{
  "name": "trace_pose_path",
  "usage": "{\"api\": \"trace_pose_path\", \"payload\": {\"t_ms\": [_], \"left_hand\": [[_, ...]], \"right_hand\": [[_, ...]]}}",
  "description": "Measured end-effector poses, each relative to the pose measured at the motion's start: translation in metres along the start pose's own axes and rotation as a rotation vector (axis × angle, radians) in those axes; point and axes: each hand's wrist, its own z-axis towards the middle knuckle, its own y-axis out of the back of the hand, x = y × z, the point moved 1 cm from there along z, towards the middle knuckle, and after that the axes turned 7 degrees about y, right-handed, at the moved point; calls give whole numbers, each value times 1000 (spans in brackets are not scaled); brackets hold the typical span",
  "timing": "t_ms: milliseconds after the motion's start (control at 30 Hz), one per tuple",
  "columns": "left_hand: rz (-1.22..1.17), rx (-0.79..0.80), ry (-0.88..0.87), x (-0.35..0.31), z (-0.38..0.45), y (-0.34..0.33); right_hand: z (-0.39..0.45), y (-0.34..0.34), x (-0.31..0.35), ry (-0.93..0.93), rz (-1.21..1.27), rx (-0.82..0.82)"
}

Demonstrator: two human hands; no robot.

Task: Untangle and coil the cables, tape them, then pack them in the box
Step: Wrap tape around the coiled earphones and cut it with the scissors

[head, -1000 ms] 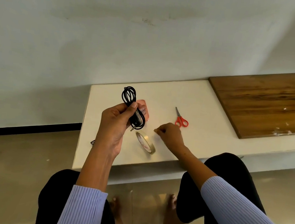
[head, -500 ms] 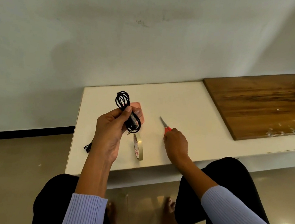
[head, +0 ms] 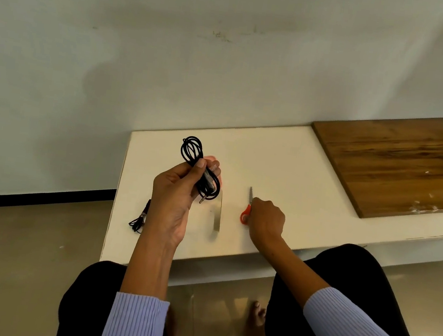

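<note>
My left hand [head: 177,190] grips a coiled black cable [head: 193,150] and holds it up above the white bench [head: 285,164]; its metal jack plug hangs below my fingers. My right hand [head: 267,219] has its fingers curled round the red handles of the scissors [head: 247,208], whose blades point away from me. The clear tape roll [head: 218,213] stands on edge on the bench between my hands. A pink thing [head: 211,158], mostly hidden behind the cable and my fingers, lies on the bench.
A second black cable [head: 140,218] lies bundled at the bench's left edge, partly hanging over it. A wooden board [head: 399,161] covers the bench on the right. A white wall stands close behind. My knees are under the front edge.
My right hand moved from beside the tape roll to the scissors and took hold of their handles. The tape roll turned on edge. My left hand kept holding the coiled cable.
</note>
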Motion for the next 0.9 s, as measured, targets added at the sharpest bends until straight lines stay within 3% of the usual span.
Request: {"api": "trace_pose_path", "payload": {"t_ms": [200,467,700,800,900], "left_hand": [[-34,13,10,1,2,0],[-111,23,72,0,16,15],[-154,64,76,0,20,17],[-129,69,64,2,20,14],[-119,88,53,3,20,13]], "right_hand": [[-6,1,4,-24,85,65],[-19,53,-9,-171,1026,194],[-61,84,6,-94,1605,684],[-67,68,14,-17,1719,938],[-66,55,23,77,1786,1030]]}}
